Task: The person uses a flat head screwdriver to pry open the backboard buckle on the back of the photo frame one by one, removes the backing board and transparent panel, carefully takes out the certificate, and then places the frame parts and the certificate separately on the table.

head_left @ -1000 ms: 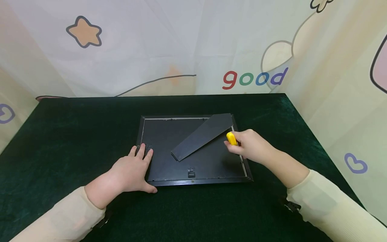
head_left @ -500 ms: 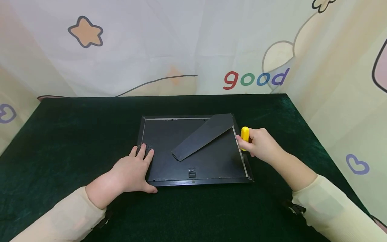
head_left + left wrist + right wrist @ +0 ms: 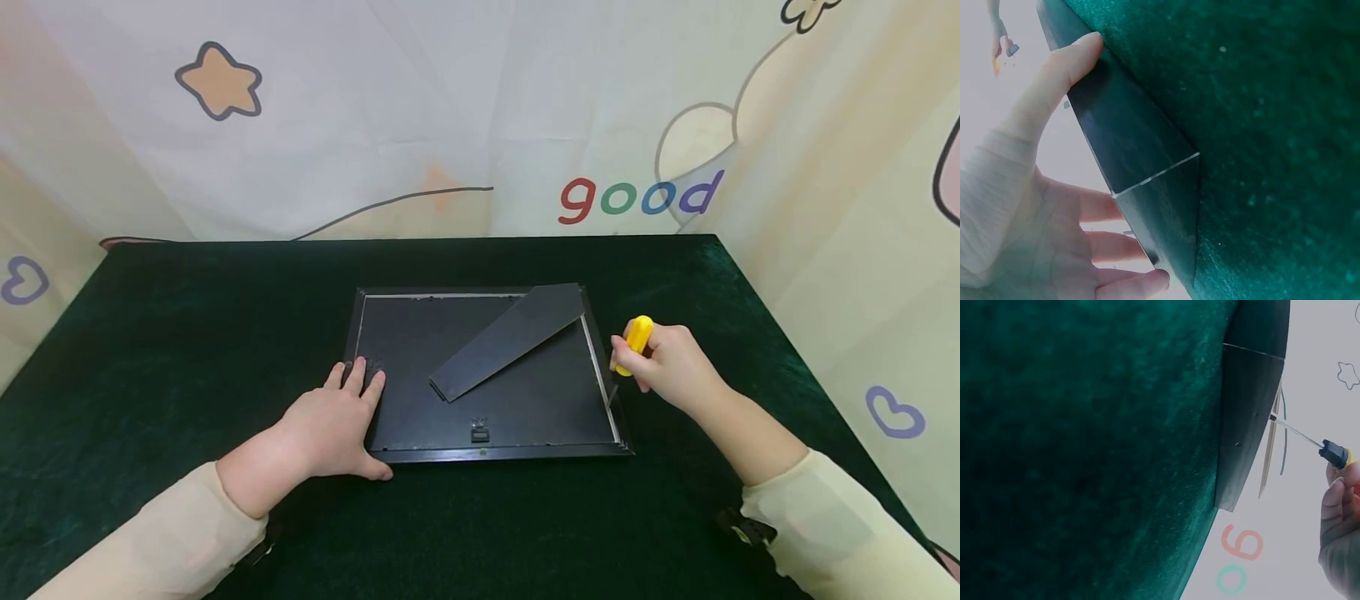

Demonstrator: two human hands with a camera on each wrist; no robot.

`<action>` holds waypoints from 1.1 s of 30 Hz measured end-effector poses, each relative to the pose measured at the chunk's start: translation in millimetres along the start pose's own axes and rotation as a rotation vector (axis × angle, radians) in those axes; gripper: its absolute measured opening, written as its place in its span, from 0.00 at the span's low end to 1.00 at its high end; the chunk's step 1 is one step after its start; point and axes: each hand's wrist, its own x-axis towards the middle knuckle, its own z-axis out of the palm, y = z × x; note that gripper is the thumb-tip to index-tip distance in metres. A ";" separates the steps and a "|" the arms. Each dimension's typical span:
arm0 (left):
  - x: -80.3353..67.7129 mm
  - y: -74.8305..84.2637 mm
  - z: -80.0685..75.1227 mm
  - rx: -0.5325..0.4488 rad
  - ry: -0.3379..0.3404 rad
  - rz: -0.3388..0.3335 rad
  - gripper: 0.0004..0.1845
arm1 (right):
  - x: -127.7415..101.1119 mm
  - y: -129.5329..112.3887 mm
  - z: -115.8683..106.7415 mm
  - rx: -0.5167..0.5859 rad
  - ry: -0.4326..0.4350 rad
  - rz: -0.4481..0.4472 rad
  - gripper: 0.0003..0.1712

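A black picture frame (image 3: 495, 452) lies face down on the dark green table (image 3: 187, 333), its fold-out stand leg (image 3: 510, 340) slanting across the backboard. My left hand (image 3: 330, 421) presses flat on the frame's near left corner, fingers straight; the left wrist view shows its thumb (image 3: 1060, 69) along the frame edge (image 3: 1141, 156). My right hand (image 3: 671, 367) grips a yellow-handled screwdriver (image 3: 638, 333) just outside the frame's right rim. In the right wrist view the metal shaft (image 3: 1297, 432) points at the frame's edge (image 3: 1247, 406).
Cartoon-printed curtains (image 3: 637, 196) close off the table at the back and on both sides. Green cloth lies bare all round the frame, widest to the left and at the front.
My right hand has carried the screwdriver to the right, from over the backboard to just beyond the right rim. The left hand and the frame have stayed put.
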 end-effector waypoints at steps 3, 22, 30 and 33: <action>0.2 -0.3 -0.4 -0.003 -0.002 0.001 0.59 | -1.7 2.3 0.1 0.014 0.012 0.016 0.12; -0.6 0.0 -1.1 0.000 0.007 0.003 0.59 | -5.8 9.2 1.9 0.087 0.040 0.035 0.13; -1.5 0.4 -0.6 0.032 0.015 0.000 0.59 | -9.0 3.1 1.4 0.087 0.040 -0.035 0.09; -1.1 0.8 -0.7 0.037 0.021 0.005 0.59 | -10.0 2.0 0.6 0.083 0.046 -0.043 0.08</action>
